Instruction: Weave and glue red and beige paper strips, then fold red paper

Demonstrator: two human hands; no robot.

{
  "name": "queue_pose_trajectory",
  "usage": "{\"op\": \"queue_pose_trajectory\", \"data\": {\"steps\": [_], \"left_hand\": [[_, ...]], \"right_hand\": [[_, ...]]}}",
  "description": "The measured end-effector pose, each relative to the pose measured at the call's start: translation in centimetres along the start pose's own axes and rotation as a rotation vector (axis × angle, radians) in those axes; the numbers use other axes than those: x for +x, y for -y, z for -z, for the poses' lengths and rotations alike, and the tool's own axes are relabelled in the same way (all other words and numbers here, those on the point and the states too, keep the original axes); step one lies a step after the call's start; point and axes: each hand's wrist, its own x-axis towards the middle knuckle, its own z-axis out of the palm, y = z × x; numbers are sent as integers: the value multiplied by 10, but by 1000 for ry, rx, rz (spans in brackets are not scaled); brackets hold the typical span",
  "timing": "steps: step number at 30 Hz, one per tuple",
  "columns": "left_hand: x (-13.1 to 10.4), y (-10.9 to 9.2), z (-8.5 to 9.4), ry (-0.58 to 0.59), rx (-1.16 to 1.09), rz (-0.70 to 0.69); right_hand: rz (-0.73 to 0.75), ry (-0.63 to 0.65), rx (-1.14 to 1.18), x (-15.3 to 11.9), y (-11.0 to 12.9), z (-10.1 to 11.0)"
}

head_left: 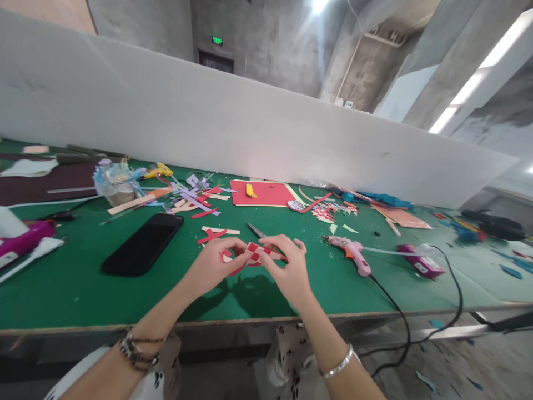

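A green lit sign is glowing above the dark doorway on the far wall, its characters too small to read.

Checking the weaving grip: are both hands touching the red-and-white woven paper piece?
Touching. The head view shows left hand and right hand fingers pinching the woven paper piece from either side.

Both hands, left and right, pinching a red-and-white woven paper piece above green table.
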Motion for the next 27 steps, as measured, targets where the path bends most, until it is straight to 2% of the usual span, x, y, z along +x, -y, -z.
{"op": "queue_pose_trajectory", "data": {"steps": [6, 11, 15, 19, 21, 27], "left_hand": [[0, 4, -5, -14, -139, 45], [1, 6, -7, -14, -198, 53], [1, 3, -4, -40, -97, 22], [2, 4, -2, -59, 17, -120], [2, 5, -1, -94, 79, -163], [2, 10, 3, -121, 167, -80]], "right_hand": [[165, -147, -150, -2, 2, -2], [213, -173, -186, -4, 0, -3], [114, -102, -123, -3, 1, -3], [30, 44, -40, 0, 1, 1], [-25, 75, 50, 2, 0, 4], [-224, 72, 525, 6, -1, 9]]}}
